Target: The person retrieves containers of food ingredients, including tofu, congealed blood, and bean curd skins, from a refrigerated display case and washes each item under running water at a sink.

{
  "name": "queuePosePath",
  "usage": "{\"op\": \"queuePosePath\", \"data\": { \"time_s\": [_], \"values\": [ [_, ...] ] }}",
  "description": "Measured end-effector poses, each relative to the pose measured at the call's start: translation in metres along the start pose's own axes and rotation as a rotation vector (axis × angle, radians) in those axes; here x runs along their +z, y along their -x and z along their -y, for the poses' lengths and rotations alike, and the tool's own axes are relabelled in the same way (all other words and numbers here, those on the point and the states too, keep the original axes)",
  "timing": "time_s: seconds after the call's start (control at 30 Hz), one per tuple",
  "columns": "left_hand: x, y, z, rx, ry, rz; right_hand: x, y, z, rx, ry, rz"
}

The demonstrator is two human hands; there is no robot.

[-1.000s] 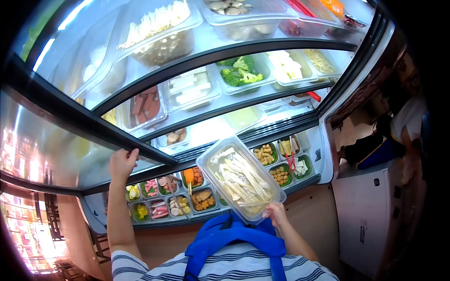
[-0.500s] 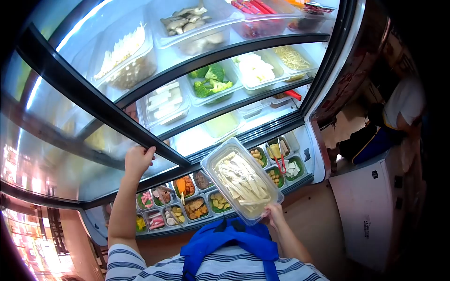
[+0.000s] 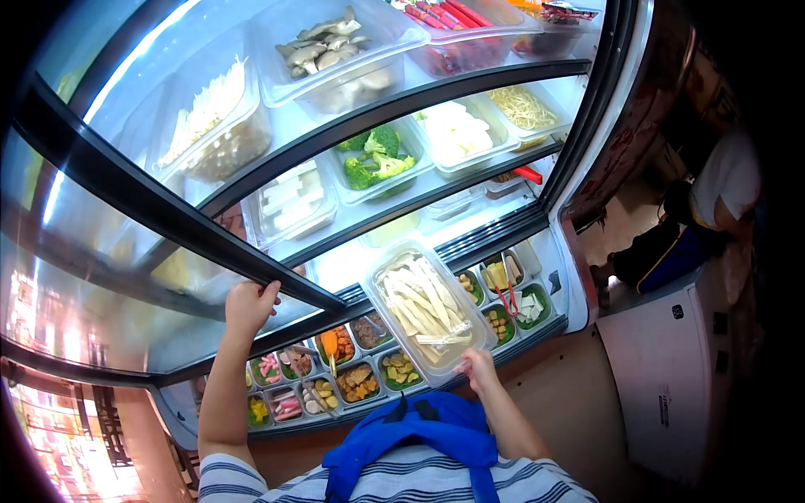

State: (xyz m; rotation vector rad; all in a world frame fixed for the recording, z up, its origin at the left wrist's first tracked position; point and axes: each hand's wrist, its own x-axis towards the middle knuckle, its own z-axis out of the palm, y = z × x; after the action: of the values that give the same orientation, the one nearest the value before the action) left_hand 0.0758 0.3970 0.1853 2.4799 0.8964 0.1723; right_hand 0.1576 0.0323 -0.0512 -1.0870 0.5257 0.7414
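Note:
My right hand (image 3: 480, 369) grips the near end of a clear plastic container (image 3: 381, 277), tilted in front of the display fridge's opening. Pale, flat strips (image 3: 422, 298) that look like bean curd sticks lie inside it. The container's far end overlaps the fridge's bottom rail and hides part of the small trays below. My left hand (image 3: 251, 303) has its fingers curled at the black edge of the glass sliding door (image 3: 180, 239).
Fridge shelves hold tubs of broccoli (image 3: 379, 159), enoki mushrooms (image 3: 205, 117), oyster mushrooms (image 3: 323, 46) and white pieces (image 3: 457, 126). Small food trays (image 3: 356, 381) line the front ledge, with red tongs (image 3: 505, 295) at right. Another person (image 3: 713, 201) is beside a white chest (image 3: 650, 369).
The container in my right hand has moved slightly forward, toward the fridge opening. My left hand stays at the door edge, and the view has shifted a little.

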Motion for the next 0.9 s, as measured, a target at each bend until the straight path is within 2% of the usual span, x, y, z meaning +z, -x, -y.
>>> {"op": "queuePosePath", "data": {
  "time_s": [0.2,0.43,0.53,0.8,0.9],
  "values": [
    [-0.001,0.001,-0.003,-0.025,-0.041,0.018,0.002,-0.011,0.000,-0.001,-0.011,0.031],
    [0.004,-0.002,-0.006,0.034,0.160,0.065,-0.024,0.002,0.007,0.023,-0.030,0.051],
    [0.010,-0.003,-0.025,0.002,0.126,0.085,-0.052,0.015,0.012,-0.009,-0.033,0.034],
    [0.054,-0.022,-0.101,0.187,0.114,0.124,-0.146,0.081,0.037,-0.127,-0.138,-0.092],
    [0.075,-0.033,-0.139,0.217,0.130,0.160,-0.183,0.113,0.051,-0.106,-0.118,-0.175]
  ]
}}
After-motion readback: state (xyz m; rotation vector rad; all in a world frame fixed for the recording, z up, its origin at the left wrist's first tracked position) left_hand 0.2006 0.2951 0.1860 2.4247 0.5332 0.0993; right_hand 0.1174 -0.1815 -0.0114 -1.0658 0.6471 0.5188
